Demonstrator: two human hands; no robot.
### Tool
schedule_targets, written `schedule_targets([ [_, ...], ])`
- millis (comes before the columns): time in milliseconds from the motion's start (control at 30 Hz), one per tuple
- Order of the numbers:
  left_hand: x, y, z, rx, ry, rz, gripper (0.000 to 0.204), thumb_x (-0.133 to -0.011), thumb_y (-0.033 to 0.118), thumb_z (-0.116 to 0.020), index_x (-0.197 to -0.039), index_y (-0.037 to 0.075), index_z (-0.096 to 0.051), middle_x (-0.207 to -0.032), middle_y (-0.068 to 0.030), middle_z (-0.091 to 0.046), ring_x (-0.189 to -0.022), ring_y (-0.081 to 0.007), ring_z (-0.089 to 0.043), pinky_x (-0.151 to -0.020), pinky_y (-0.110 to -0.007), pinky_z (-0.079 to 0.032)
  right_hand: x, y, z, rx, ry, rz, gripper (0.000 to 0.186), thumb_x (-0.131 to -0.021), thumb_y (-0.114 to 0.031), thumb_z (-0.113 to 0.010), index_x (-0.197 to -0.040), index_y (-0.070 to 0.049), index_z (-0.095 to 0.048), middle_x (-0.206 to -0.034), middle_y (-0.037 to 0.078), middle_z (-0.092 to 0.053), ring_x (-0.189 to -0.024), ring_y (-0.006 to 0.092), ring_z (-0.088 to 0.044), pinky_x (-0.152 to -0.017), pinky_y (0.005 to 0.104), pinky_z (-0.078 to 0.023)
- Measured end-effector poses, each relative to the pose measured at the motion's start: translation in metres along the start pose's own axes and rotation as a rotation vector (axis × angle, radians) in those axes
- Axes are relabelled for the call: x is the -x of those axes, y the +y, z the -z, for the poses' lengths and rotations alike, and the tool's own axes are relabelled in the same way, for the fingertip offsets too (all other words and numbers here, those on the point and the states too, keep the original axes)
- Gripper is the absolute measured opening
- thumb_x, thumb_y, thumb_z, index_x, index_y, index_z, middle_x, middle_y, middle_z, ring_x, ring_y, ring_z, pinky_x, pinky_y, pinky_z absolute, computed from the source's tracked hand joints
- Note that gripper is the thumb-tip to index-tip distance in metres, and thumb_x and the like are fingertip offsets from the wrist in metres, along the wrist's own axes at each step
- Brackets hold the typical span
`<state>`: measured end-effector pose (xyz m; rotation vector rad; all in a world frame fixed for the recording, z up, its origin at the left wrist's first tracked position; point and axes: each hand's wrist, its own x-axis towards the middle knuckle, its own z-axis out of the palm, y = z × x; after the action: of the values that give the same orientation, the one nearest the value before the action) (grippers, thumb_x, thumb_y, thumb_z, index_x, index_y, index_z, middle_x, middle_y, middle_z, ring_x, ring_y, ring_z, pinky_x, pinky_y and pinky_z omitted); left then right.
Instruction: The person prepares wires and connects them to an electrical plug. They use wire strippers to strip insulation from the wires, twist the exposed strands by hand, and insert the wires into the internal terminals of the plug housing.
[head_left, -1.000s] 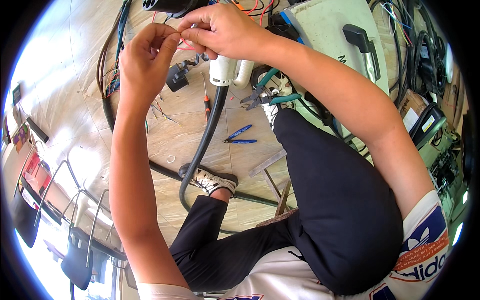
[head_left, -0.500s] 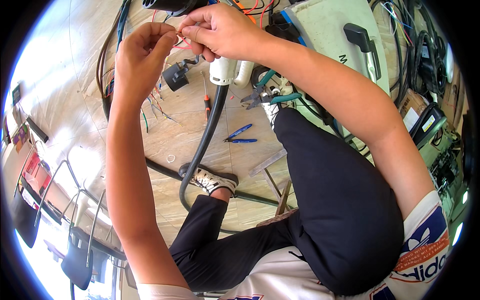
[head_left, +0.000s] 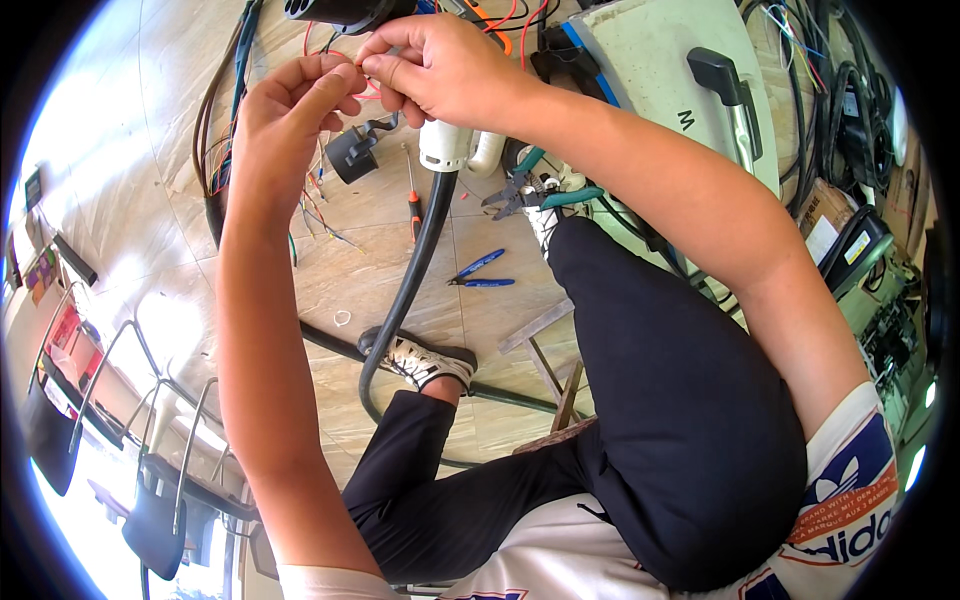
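Up near the top edge my two hands meet fingertip to fingertip. My left hand [head_left: 290, 115] is closed in a pinch, thumb against index finger. From the other side my right hand [head_left: 435, 70] pinches too, its fingertips almost touching the left ones. A thin red wire [head_left: 368, 97] runs out beside the fingers; its end between them is mostly hidden. Just above is a black round connector [head_left: 345, 12] with holes in its face. Below my right hand stands a white connector housing [head_left: 444, 148], joined to a thick black cable [head_left: 408, 280].
On the tiled floor lie a black cap [head_left: 351, 155], an orange-black screwdriver [head_left: 415, 210], blue side cutters [head_left: 485, 282] and loose coloured wires [head_left: 318, 215]. Green-handled pliers [head_left: 570, 197] rest by my shoe. A pale case [head_left: 660, 60] with a black handle stands right; chairs [head_left: 155, 525] stand left.
My left fingers have curled in and shifted slightly to the right, closing the small gap to my right fingertips. The tip between them is now covered. Everything else stays put.
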<state>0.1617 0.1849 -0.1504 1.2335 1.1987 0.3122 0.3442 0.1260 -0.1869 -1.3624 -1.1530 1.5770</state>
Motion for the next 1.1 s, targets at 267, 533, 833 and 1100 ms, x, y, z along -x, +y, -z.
schedule_targets([
  [267, -0.001, -0.028, -0.013, 0.395, 0.013, -0.045, 0.014, -0.099, 0.012, -0.06, -0.107, 0.001, -0.064, -0.097, -0.0092, -0.07, -0.086, -0.0138, -0.065, -0.079, -0.026, -0.051, 0.002, 0.002, -0.001, -0.067, 0.031, -0.011, 0.02, -0.101, -0.017, -0.053, -0.111, -0.002, -0.064, -0.072, 0.002, -0.063, -0.055, 0.0073, -0.057, -0.052, 0.0234, -0.047],
  [533, -0.004, -0.041, -0.016, 0.623, -0.022, -0.042, 0.012, -0.096, 0.008, -0.062, -0.103, -0.001, -0.063, -0.094, -0.0094, -0.069, -0.086, -0.0159, -0.066, -0.079, -0.028, -0.054, 0.003, 0.001, -0.004, -0.122, 0.041, 0.0, 0.019, -0.101, -0.016, -0.055, -0.109, -0.001, -0.064, -0.071, 0.002, -0.063, -0.056, 0.0077, -0.057, -0.052, 0.0232, -0.046],
  [833, 0.0, -0.024, -0.009, 0.481, 0.001, -0.006, 0.015, -0.095, 0.007, -0.061, -0.106, -0.002, -0.062, -0.097, -0.0121, -0.069, -0.09, -0.019, -0.069, -0.08, -0.03, -0.055, 0.003, 0.004, -0.004, -0.097, 0.05, 0.001, 0.018, -0.101, -0.016, -0.056, -0.108, -0.002, -0.064, -0.071, 0.002, -0.062, -0.055, 0.0074, -0.057, -0.052, 0.0234, -0.046],
  [1100, 0.002, -0.026, -0.022, 0.356, 0.123, -0.08, 0.021, -0.093, 0.014, -0.069, -0.104, -0.003, -0.065, -0.093, -0.0111, -0.07, -0.084, -0.0169, -0.069, -0.075, -0.027, -0.056, 0.004, 0.004, -0.004, -0.07, 0.064, 0.032, 0.018, -0.1, -0.016, -0.055, -0.108, -0.002, -0.064, -0.071, 0.001, -0.062, -0.055, 0.0072, -0.056, -0.052, 0.0231, -0.046],
])
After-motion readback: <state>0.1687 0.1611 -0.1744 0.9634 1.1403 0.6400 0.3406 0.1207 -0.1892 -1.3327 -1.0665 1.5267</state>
